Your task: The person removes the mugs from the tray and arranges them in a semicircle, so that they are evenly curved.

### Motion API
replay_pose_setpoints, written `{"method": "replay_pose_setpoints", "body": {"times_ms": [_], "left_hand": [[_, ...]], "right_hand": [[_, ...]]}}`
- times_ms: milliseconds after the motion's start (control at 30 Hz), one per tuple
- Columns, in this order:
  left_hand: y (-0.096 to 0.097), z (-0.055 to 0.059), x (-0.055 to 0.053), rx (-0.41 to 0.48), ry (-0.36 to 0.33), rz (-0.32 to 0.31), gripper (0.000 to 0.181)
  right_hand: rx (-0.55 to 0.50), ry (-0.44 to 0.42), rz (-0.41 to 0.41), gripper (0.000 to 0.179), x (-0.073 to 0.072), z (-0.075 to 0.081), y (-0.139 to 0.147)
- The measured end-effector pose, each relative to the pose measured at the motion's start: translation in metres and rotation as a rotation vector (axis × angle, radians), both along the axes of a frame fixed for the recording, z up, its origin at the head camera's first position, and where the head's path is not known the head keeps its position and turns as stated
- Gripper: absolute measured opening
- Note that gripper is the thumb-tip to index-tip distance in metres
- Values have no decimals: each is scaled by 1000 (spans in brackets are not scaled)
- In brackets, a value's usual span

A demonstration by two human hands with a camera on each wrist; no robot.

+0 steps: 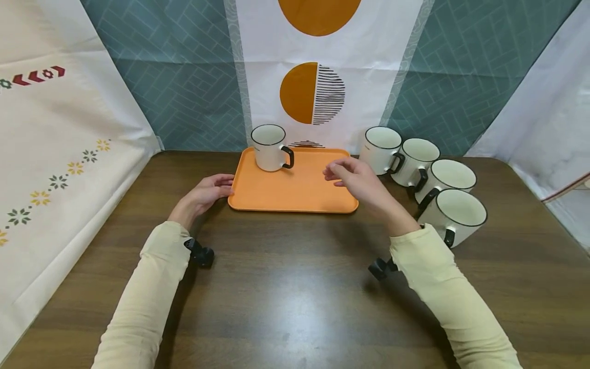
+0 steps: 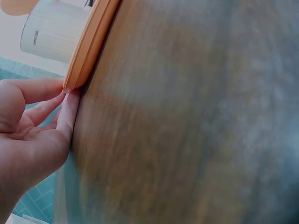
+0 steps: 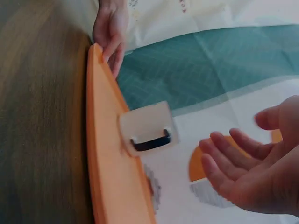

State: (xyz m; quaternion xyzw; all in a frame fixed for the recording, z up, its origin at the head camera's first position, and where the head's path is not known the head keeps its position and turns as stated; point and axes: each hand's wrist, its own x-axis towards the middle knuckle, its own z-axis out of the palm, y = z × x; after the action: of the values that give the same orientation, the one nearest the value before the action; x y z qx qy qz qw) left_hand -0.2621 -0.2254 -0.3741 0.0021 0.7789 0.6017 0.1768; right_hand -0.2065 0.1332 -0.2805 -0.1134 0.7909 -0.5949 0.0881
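An orange tray [image 1: 295, 189] lies on the table, with a white mug [image 1: 269, 148] standing upright near its back left corner, black handle facing right. My left hand [image 1: 207, 193] is at the tray's left edge. Its thumb and fingertips meet at the rim [image 2: 80, 74] in the left wrist view and pinch it. Above the tray's right side hovers my right hand [image 1: 355, 177], fingers loosely bent and apart, holding nothing. In the right wrist view that hand [image 3: 257, 168] is well apart from the mug [image 3: 147, 122]. Nearest to it is another white mug [image 1: 378, 146].
More white mugs with black rims and handles, among them a rear one [image 1: 417, 154], a middle one [image 1: 451, 177] and a front one [image 1: 456, 215], form a slanting row right of the tray. A patterned cloth [image 1: 184, 77] hangs behind the wooden table [image 1: 286, 287].
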Motion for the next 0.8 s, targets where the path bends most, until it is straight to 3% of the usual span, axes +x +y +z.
{"method": "replay_pose_setpoints", "body": {"times_ms": [167,367,667,800], "left_hand": [[-1,1,1,10,2,-6,58],[-2,1,0,27,-12,-9,58],[-6,2,-1,21,-18,-16,57],[-4,1,-1,42,-18,-23,57]], "right_hand": [[-30,-4,4,43,-30,-9,-22],[-33,-24,-71,38,-61,-24,-40],[-71,-30,-80,38,-93,-42,-65],[-23,-15,-141,34,-103,-49,-77]]}}
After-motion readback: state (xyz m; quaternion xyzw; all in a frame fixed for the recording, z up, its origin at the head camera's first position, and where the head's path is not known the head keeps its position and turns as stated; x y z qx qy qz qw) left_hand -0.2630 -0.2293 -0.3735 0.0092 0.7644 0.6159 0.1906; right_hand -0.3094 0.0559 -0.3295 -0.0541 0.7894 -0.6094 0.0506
